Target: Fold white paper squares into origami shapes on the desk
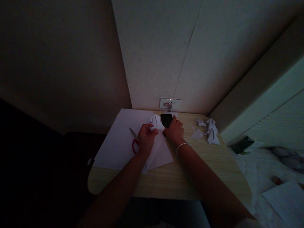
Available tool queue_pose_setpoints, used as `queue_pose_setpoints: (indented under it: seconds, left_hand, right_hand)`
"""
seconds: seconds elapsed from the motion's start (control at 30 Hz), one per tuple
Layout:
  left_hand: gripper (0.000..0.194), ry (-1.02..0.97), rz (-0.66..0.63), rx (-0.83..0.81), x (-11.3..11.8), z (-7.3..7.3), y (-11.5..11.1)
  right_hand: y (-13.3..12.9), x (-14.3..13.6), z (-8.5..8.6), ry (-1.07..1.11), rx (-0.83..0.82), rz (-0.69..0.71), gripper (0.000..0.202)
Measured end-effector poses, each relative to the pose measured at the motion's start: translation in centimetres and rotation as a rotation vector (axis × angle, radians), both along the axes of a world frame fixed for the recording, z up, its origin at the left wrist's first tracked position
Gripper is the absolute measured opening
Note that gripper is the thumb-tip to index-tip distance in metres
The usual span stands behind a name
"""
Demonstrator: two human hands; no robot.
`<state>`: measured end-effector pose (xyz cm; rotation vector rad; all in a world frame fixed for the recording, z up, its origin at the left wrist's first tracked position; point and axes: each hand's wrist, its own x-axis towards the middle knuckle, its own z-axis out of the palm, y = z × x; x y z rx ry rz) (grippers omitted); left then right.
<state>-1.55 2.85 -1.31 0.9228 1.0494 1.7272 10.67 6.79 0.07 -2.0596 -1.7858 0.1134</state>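
Observation:
My left hand pinches a small folded piece of white paper between thumb and fingers, above the sheets. My right hand is closed around the right edge of a black phone, which lies or is tilted near the back of the table; I cannot tell which. Scissors with red handles are just left of my left hand, blades pointing away, partly hidden by it. Beneath the left hand lie a large white sheet and a smaller creased sheet.
Several folded paper pieces sit on the right of the wooden table, beside loose paper scraps. A wall socket with a plug is just behind the table. Another white sheet lies off to the lower right.

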Motion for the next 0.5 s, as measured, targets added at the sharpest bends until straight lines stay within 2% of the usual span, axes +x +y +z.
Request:
queue_pose_setpoints:
  seconds: [0.23, 0.37, 0.43, 0.5]
  left_hand:
    - [0.028, -0.007, 0.020, -0.003, 0.1, 0.1, 0.1]
    - [0.029, -0.025, 0.038, -0.006, 0.0, 0.3, 0.0]
    - [0.030, -0.040, 0.049, -0.022, -0.1, 0.4, 0.0]
    - [0.030, -0.052, 0.058, -0.030, -0.1, 0.5, 0.0]
  right_hand:
    - [0.3, 0.0, -0.4, -0.009, 0.036, 0.035, 0.085]
    - [0.3, 1.4, 0.0, 0.004, -0.012, 0.110, 0.086]
    - [0.3, 2.9, 0.1, 0.014, 0.018, 0.163, 0.078]
    - [0.3, 4.7, 0.1, 0.001, 0.100, 0.236, 0.061]
